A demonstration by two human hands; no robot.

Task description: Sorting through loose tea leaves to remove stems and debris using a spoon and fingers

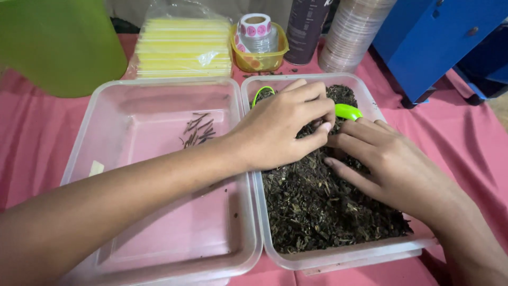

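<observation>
Dark, dried, shredded leaf matter (323, 206) fills the right clear plastic tub (370, 253); both hands work in it. The left hand (280, 132) pinches at the leaves, the right hand (389, 164) lies spread on them, fingers loose. A few picked-out dark twigs (198, 130) lie apart in the left clear tub (79, 153), suggesting sorting. A bright green scoop (346, 111) lies half buried just behind the fingers, on the pink-clothed bench (32, 137).

The left forearm enters from the lower left edge and extends diagonally up to the right, bare. The left hand (283, 130) is palm down, knuckles raised, fingers curled with the tips drawn together and pointing right. The right forearm enters from the lower right corner. The right hand (394, 167) lies palm down, fingers extended and slightly spread, pointing left, fingertips just beside those of the left hand.
</observation>
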